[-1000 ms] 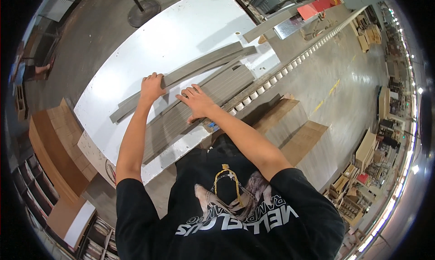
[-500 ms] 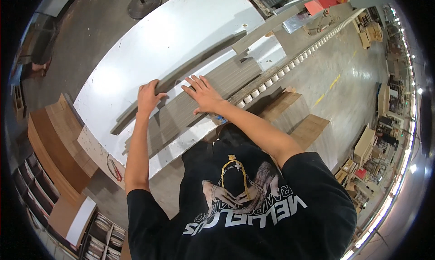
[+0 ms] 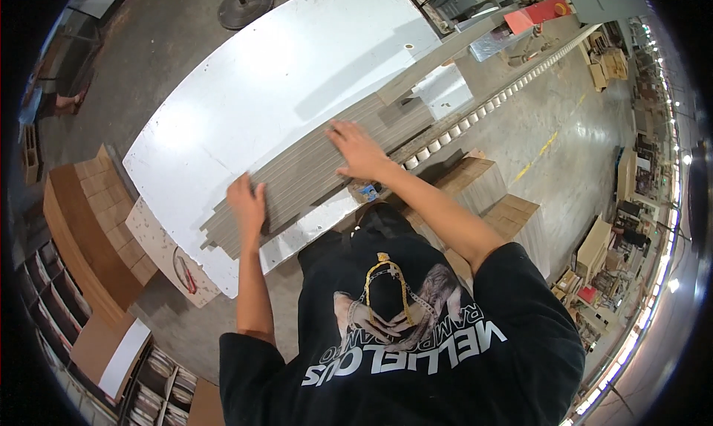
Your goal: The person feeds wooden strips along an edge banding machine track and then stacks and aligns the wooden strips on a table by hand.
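Observation:
Long grey wood-grain strips lie side by side on a white tabletop, forming one slanted band. Their near-left ends are staggered. My left hand rests over the left part of the band, slightly blurred, its thumb apart from the fingers, which reach toward the far edge. Farther right, my right hand lies over the strips with its fingers spread, their tips near the far edge. Neither hand has anything visibly gripped in it. The strips directly beneath both palms are hidden.
A ridged white roller rail runs along the table's right side toward a red part on a machine. Cardboard-topped stacks stand to the right. Curved brown panels are at left, and a round stand base is beyond the table.
The strip that lay apart on the far side now sits against the others, closing the white gap. My left hand has come nearer and right; my right hand has shifted right.

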A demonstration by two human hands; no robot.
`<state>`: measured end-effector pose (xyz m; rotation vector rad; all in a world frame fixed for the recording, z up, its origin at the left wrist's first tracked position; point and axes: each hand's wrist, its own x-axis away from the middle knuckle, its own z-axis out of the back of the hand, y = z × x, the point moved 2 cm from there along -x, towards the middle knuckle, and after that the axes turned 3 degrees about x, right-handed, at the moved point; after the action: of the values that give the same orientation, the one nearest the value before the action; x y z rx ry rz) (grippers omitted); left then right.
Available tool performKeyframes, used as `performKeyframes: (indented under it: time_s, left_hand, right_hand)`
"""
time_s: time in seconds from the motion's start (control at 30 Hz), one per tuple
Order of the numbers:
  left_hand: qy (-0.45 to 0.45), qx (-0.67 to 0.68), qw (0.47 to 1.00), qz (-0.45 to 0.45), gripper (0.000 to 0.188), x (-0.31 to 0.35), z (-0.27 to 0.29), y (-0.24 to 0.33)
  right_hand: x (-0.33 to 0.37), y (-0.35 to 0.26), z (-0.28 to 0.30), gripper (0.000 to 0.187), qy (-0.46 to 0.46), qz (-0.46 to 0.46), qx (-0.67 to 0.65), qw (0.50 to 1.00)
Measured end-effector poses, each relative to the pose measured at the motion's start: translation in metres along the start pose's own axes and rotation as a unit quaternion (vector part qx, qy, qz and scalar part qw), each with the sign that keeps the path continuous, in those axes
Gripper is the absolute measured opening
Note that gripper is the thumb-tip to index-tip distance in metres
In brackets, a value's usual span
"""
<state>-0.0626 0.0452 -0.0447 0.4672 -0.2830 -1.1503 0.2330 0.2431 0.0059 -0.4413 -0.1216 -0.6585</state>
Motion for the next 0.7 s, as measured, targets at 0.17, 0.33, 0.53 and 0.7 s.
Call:
performKeyframes:
  time_s: [0.17,0.33,0.53,0.7]
  left_hand:
    - [0.106,-0.157,0.976,0.111,0.054,0.065,0.058,-0.102]
    - [0.172,-0.172,0.941,0.233,0.059,0.088,0.082,-0.116]
    - [0.164,-0.007,0.974,0.153,0.061,0.015,0.078,0.011]
    - [0.095,-0.001,0.993,-0.075,0.063,-0.052,0.091,0.129]
  right_hand:
    - [0.049,0.110,0.017,0.091,0.188,-0.368,-0.281,0.866]
    - [0.026,0.197,0.049,0.078,0.286,-0.430,-0.701,0.491]
    - [-0.054,0.156,0.033,0.038,0.221,-0.299,-0.733,0.570]
    - [-0.097,0.002,0.001,0.058,0.163,-0.227,-0.834,0.476]
